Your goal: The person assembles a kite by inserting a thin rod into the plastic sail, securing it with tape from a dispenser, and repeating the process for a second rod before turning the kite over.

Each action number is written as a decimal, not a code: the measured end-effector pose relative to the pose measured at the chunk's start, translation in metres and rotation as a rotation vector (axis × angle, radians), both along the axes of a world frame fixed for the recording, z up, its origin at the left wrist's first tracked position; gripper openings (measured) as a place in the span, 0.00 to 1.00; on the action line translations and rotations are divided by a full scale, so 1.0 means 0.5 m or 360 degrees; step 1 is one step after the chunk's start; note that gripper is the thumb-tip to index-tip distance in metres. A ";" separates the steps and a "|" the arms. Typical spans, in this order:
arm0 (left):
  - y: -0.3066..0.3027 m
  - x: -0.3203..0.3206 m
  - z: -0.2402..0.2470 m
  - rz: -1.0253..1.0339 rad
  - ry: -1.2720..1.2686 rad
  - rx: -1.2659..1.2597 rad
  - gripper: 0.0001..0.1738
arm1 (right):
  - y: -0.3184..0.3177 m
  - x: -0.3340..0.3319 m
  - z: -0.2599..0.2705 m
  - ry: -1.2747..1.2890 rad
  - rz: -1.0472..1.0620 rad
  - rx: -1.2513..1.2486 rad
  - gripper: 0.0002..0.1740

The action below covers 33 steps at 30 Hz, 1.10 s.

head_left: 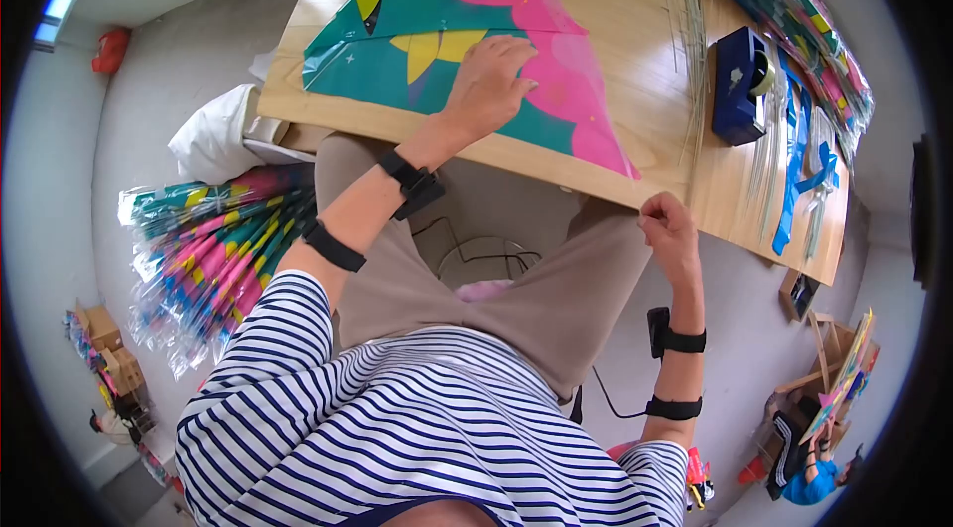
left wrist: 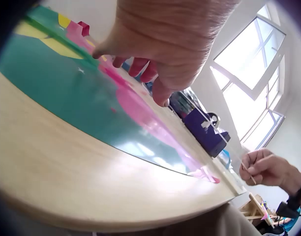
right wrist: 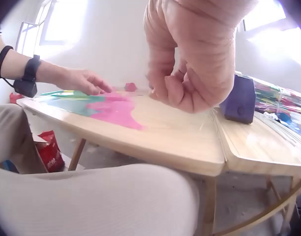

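A glossy sheet in green, pink and yellow (head_left: 556,80) lies at the table's near edge. Over it is the left hand (head_left: 486,85), fingers spread and slightly bent, holding nothing visible; contact with the sheet is unclear. Just off the table edge, right of the sheet's pink corner, the right hand (head_left: 671,229) has its fingers curled, thumb against the forefinger. In the left wrist view, the right hand (left wrist: 266,168) pinches a thin pale stick (left wrist: 224,139) that slants up and away. The right wrist view shows the curled fingers (right wrist: 177,93) close up, the stick not distinguishable.
A dark blue tape dispenser (head_left: 737,90) stands on the right table part, beside thin sticks (head_left: 690,51) and blue ribbons (head_left: 789,195). Wrapped colourful bundles (head_left: 824,41) lie at the far right. More folded wrappers (head_left: 223,259) are left of the person's legs.
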State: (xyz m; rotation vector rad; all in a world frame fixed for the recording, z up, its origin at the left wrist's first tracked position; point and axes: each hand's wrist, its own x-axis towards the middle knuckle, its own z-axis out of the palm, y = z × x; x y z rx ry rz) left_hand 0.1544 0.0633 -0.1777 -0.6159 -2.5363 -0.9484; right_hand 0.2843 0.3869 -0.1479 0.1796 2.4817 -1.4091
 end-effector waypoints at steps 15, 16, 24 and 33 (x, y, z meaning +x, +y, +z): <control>-0.120 0.120 -0.015 0.0324 0.0201 -0.0060 0.10 | -0.213 -0.158 -0.080 0.1377 0.0808 0.1059 0.10; -0.117 0.119 -0.019 0.0326 0.0186 -0.0054 0.10 | -0.213 -0.156 -0.086 0.1403 0.0806 0.1088 0.10; -0.084 0.093 -0.050 0.0267 0.0174 -0.0102 0.10 | -0.200 -0.151 -0.099 0.1406 0.0826 0.1106 0.09; -0.050 0.085 -0.061 0.0155 0.0081 -0.0184 0.07 | -0.185 -0.137 -0.107 0.1400 0.0761 0.1142 0.10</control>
